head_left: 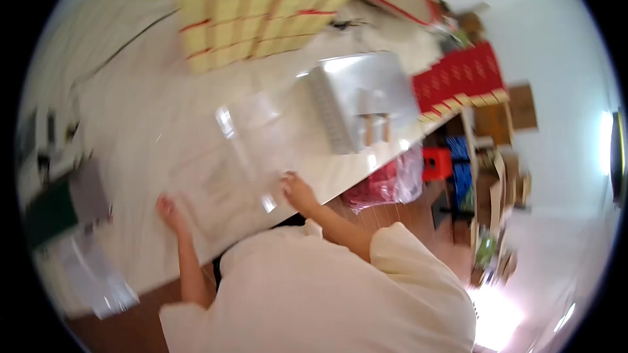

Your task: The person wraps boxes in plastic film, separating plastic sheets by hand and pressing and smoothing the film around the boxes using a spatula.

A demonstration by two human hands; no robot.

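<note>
A clear plastic sheet (pixel 245 150) lies over the pale tabletop in front of me, shining with glare and blurred; I cannot tell whether it is a bag. My left hand (pixel 171 214) is at its near left side, the fingers curled in at the edge. On the right side, my right hand (pixel 298 192) is closed with its fingertips at the sheet's edge. Beyond the right hand stands a silver metal box (pixel 366 91). Two tools with brown handles (pixel 377 129) rest on that box.
Stacked red-and-cream boxes (pixel 261 19) stand at the far side of the table (pixel 131 124). More red boxes (pixel 458 78) line the right. A dark green item (pixel 62 209) and plastic film (pixel 98 278) lie left. Pink plastic-wrapped goods (pixel 386 183) sit below the table's right edge.
</note>
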